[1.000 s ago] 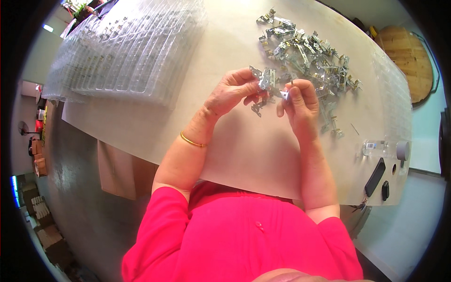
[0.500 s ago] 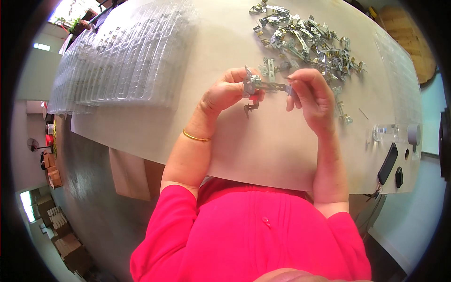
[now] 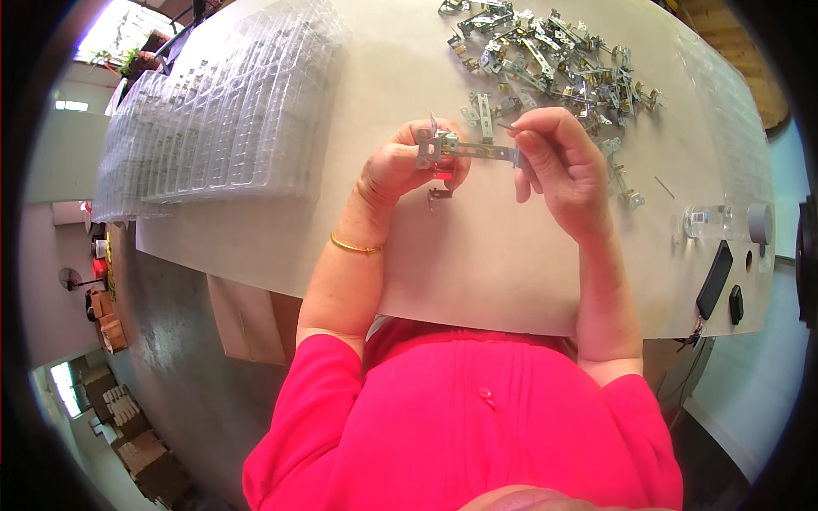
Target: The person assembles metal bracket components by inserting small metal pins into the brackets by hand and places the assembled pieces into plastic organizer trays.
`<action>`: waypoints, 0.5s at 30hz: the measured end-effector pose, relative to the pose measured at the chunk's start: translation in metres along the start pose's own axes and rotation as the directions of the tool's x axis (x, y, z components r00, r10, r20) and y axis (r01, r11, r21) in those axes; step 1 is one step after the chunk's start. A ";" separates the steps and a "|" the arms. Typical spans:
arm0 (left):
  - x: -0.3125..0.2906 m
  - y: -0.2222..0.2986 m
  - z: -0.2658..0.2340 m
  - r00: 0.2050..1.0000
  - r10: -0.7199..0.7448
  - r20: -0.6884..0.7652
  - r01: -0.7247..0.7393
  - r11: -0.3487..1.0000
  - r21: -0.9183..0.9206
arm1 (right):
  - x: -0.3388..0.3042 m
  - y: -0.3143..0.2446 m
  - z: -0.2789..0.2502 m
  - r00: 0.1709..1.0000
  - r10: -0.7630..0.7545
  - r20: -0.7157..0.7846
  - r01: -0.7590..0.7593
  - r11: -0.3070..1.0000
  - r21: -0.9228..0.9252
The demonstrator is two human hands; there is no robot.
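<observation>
My left hand (image 3: 394,170) is closed around a metal bracket assembly (image 3: 479,151), a silvery piece with a flat slotted strip pointing right. A small red part (image 3: 443,174) shows below its hinge end, and a dark tab hangs beneath it. Thumb and forefinger of my right hand (image 3: 564,175) pinch a thin metal pin (image 3: 509,127), and its other fingers curl at the strip's right end. Whether those fingers grip the strip cannot be made out. Just beyond the hands, a loose bracket (image 3: 485,117) lies upright in view on the table.
A heap of metal brackets (image 3: 554,64) covers the far right of the table (image 3: 477,272). Stacked clear plastic trays (image 3: 247,119) stand at the left. On the right lie a thin pin (image 3: 664,186), a clear bottle (image 3: 714,222), a black phone (image 3: 714,279) and a small black object (image 3: 736,304).
The bracket assembly has turned slightly in my left hand and shifted a little left. My right hand has tilted, and the pin between its fingertips now shows plainly. The whole view has shifted slightly.
</observation>
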State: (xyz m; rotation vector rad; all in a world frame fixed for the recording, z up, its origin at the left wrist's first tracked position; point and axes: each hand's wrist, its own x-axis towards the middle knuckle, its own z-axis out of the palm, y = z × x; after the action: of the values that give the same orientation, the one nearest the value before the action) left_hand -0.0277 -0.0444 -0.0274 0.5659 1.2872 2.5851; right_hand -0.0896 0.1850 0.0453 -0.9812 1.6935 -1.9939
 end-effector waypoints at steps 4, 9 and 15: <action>0.003 0.001 0.009 0.997 0.035 -0.063 -0.035 0.999 0.008 | 0.000 0.007 0.003 0.999 -0.003 -0.052 0.007 0.997 0.073; 0.000 0.006 0.005 1.000 0.008 0.024 -0.005 0.991 -0.132 | 0.001 0.010 -0.006 0.999 0.053 -0.003 -0.053 0.992 0.113; 0.005 0.014 0.032 0.974 -0.057 -0.218 0.035 0.994 -0.105 | 0.005 0.031 -0.009 0.984 0.170 -0.048 -0.136 0.902 0.409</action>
State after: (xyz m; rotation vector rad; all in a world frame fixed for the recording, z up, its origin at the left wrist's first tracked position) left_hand -0.0192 -0.0279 0.0020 0.2324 1.2058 2.7163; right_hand -0.1047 0.1809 0.0170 -0.6072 1.2691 -2.1794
